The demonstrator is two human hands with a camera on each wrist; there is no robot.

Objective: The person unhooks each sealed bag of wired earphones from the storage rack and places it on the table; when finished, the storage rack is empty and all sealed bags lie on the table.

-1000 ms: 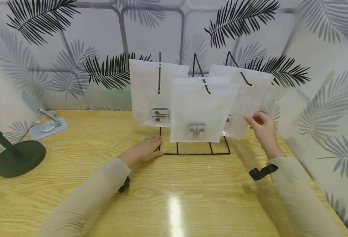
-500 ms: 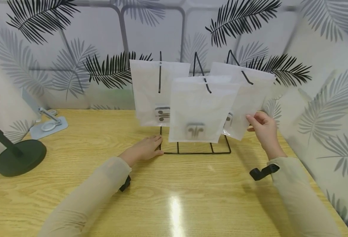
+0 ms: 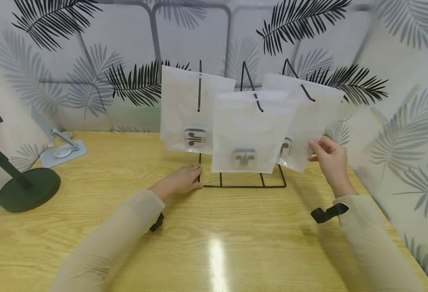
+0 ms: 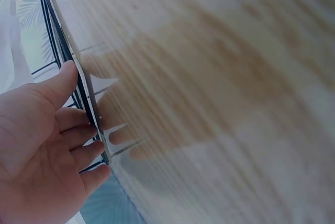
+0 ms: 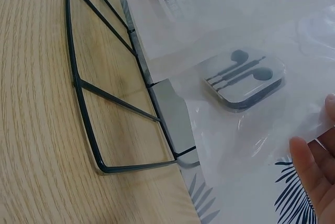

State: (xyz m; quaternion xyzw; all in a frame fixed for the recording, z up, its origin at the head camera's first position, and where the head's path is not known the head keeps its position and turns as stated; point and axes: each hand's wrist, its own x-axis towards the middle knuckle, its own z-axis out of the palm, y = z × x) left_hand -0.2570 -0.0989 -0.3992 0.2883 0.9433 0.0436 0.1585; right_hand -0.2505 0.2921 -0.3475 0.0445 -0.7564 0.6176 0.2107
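Observation:
Three translucent white plastic bags hang from the hooks of a black wire rack (image 3: 243, 187): a left bag (image 3: 188, 101), a middle bag (image 3: 250, 129) and a right bag (image 3: 309, 117). Each shows a small earphone case through the plastic; the case (image 5: 243, 80) in the right bag is clear in the right wrist view. My right hand (image 3: 331, 162) pinches the lower right edge of the right bag between thumb and fingers. With relaxed fingers, my left hand (image 3: 179, 181) rests on the left side of the rack's base. The middle bag partly covers both others.
A dark green round-based stand (image 3: 29, 190) is at the left of the wooden table (image 3: 185, 251). Behind it lies a pale blue folding stand (image 3: 63, 153). A leaf-patterned curtain (image 3: 126, 36) closes off the back and right side.
The left bag sways slightly on its hook, its lower edge swinging right and then back left. The head view shifts a little. Both hands keep their places at the rack and right bag.

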